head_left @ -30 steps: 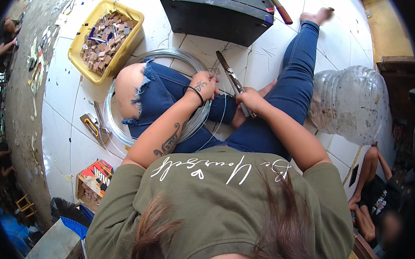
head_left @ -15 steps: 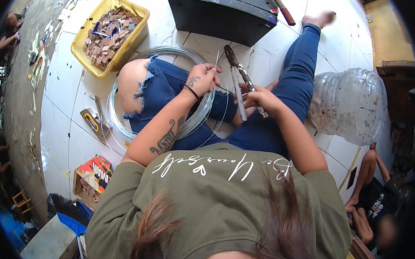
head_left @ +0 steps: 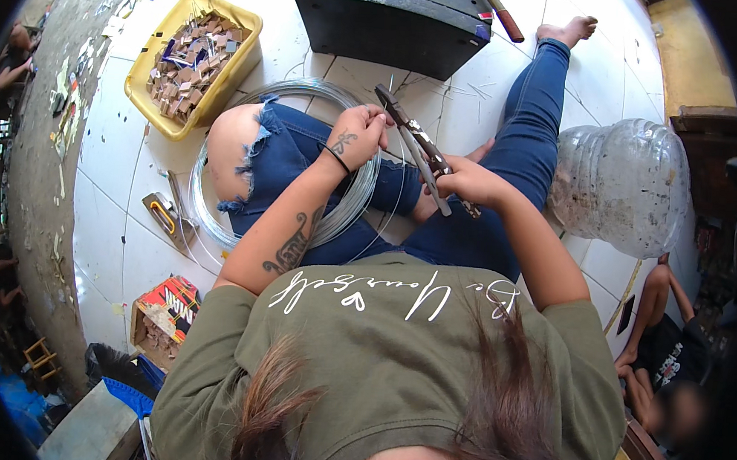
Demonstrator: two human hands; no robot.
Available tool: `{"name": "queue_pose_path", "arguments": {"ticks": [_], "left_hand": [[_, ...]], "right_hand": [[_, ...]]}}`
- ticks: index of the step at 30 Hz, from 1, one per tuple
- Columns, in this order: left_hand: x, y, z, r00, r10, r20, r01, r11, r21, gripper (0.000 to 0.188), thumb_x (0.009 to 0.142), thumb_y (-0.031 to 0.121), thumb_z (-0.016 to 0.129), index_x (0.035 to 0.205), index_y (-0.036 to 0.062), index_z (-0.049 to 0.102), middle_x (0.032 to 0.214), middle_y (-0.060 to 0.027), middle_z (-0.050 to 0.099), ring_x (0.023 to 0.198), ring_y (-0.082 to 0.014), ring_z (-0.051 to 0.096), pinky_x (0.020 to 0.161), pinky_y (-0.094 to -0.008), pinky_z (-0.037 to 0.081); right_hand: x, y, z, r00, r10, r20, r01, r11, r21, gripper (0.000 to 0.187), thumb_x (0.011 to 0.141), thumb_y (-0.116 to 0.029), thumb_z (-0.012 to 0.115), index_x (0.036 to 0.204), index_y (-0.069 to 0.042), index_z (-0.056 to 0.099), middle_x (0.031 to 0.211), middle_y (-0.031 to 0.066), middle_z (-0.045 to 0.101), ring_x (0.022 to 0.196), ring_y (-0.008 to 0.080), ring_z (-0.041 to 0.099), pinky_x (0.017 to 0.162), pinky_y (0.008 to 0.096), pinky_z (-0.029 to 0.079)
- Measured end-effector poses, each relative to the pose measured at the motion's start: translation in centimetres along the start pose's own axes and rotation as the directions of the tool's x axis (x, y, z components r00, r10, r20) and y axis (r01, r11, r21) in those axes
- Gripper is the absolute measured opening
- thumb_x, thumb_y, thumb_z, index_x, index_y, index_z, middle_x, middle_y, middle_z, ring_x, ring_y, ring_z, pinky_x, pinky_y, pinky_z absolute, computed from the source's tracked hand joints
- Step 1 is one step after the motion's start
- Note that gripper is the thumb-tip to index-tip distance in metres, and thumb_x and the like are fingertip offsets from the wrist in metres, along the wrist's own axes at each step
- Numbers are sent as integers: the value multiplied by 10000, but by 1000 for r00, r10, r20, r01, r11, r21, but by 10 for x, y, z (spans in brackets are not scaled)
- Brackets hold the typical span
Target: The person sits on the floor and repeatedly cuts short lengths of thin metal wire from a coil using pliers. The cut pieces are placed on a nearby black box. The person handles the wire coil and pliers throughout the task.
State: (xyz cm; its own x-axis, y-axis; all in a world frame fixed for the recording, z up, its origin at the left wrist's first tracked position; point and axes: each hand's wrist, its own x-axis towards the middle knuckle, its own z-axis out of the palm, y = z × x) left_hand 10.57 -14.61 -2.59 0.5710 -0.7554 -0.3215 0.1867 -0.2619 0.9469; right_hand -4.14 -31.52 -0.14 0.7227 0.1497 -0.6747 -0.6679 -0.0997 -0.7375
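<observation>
Wire coil [head_left: 360, 199] rests around the person's bent left knee, on the tiled floor [head_left: 104, 160]. Left hand [head_left: 360, 135]: fingers closed on a thin strand, above the coil's right side. Right hand [head_left: 470, 183]: grasping the handles of long dark pliers [head_left: 429, 151], handles slightly parted, tool head beside the left fingertips. Beyond the hands stands a black box [head_left: 391, 26], a stick lying at its right corner. Toward the floor's left edge: a yellow bin [head_left: 244, 72] holding small brown pieces, a flat tool [head_left: 167, 218] and an open carton [head_left: 166, 310]. Toward its right edge: a clear plastic jug [head_left: 619, 188].
</observation>
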Motion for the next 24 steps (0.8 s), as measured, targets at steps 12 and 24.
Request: {"name": "queue_pose_path", "arguments": {"ticks": [12, 24], "left_hand": [[0, 12, 5, 980, -182, 84, 165, 970, 177, 198, 875, 119, 447, 929, -38, 554, 590, -46, 564, 422, -90, 504, 397, -211, 395], [5, -52, 18, 987, -56, -149, 90, 967, 236, 176, 799, 110, 510, 789, -33, 611, 582, -96, 605, 512, -143, 575, 519, -275, 445]], "right_hand": [[26, 26, -16, 966, 156, -206, -70, 925, 374, 239, 735, -124, 506, 872, 66, 553, 738, 140, 617, 620, 196, 618, 514, 302, 494], [62, 41, 7, 885, 192, -424, -185, 981, 57, 174, 679, -119, 540, 778, 25, 544, 614, 112, 542, 521, 181, 543, 466, 305, 440]]}}
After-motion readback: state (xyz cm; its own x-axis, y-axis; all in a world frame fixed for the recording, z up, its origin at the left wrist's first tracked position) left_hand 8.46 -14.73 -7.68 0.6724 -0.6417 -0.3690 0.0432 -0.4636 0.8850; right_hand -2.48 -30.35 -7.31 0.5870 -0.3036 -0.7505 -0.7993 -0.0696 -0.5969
